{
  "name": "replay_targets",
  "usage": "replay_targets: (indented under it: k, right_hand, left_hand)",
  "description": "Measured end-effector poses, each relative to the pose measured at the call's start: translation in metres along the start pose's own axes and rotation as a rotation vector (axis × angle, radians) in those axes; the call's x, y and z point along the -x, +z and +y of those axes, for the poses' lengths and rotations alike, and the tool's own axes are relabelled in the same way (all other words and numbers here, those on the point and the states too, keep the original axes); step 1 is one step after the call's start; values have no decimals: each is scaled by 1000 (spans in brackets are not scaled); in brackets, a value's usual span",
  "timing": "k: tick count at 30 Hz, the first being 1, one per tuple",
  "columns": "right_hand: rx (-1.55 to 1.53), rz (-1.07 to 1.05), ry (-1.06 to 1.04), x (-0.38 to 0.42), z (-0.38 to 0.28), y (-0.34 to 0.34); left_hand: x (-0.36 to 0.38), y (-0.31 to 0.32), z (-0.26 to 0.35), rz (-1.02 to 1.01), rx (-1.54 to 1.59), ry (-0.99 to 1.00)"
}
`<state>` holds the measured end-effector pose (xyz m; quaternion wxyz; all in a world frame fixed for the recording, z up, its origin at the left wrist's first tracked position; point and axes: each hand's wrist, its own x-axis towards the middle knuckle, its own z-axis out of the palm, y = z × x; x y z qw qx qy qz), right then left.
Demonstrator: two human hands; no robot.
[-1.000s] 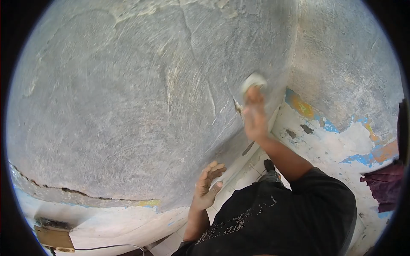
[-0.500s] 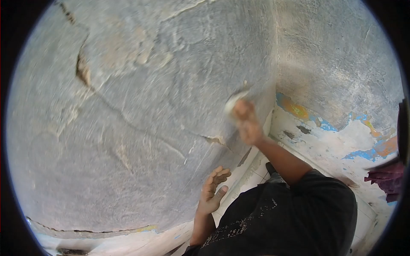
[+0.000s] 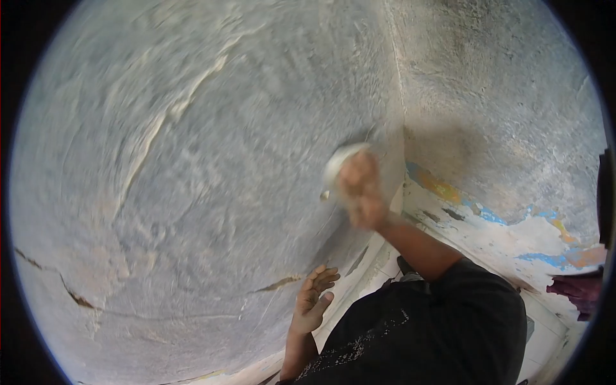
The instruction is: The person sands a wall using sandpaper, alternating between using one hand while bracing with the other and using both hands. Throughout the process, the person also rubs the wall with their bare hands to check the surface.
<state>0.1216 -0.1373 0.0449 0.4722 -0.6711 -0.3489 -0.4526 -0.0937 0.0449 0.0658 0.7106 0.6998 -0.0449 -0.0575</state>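
Observation:
My right hand (image 3: 360, 186) is closed round a pale, rounded thing (image 3: 341, 159), held against or very near the grey wall (image 3: 244, 160) close to the corner. Motion smears both, so the kind of thing does not show, nor whether it touches the surface. Lower down, my left hand (image 3: 313, 298) is raised beside the same wall, its fingers apart and slightly bent, with nothing in it. A long raised ridge (image 3: 172, 115) and a short crack (image 3: 280, 283) mark the rough wall. Just below the pale thing is a small light spot (image 3: 325, 195).
To the right, a second wall (image 3: 475, 83) meets the first at a corner; its lower part has peeling blue and orange paint (image 3: 487, 210). Dark red cloth (image 3: 581, 295) hangs at the right edge. Pale floor tiles (image 3: 545, 337) lie below.
The view has shifted up the wall, so its cracks appear lower. My right hand and the pale thing are slightly further left in view. My left hand stays raised and open.

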Motion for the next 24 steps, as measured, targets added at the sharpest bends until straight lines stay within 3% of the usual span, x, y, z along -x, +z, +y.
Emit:
replay_targets:
  k: [4,6,7,9,10,12,13,14,16,17,19,20,23,24]
  right_hand:
    - [-6,-187,-228,-5,43,-9]
    - [38,370,549,-6,78,3]
    - [33,371,545,-14,71,1]
    - [-241,69,118,-24,45,-8]
    - [-240,71,120,-27,50,-12]
    - [-271,-113,-213,-34,61,-18]
    - [-162,-82,1,-38,71,-30]
    - [-169,-85,-5,-34,74,-30]
    - [-407,-95,984,-31,72,-30]
    - [-409,-97,983,-30,67,-31]
    - [-235,-185,-195,-60,40,-38]
    - [-233,-183,-191,-59,48,-38]
    - [-254,237,283,-63,89,-33]
    - [-33,189,247,-62,98,-30]
  left_hand:
    - [-26,17,5,10,-51,-75]
    - [-38,22,9,6,-64,-55]
    - [-44,24,9,-11,-50,-50]
    - [-55,29,7,-31,-38,-49]
    - [-60,32,6,-23,-31,-74]
    - [-68,37,6,-12,-27,-99]
    - [-71,41,8,-8,-22,-78]
    - [-74,44,9,-1,-14,-55]
    - [-79,47,4,15,-3,-51]
    - [-81,48,3,21,6,-64]
    - [-87,55,2,30,-16,-81]
    - [-89,57,3,36,-38,-96]
    - [-93,61,9,31,-70,-52]
    - [-95,64,8,33,-63,-51]
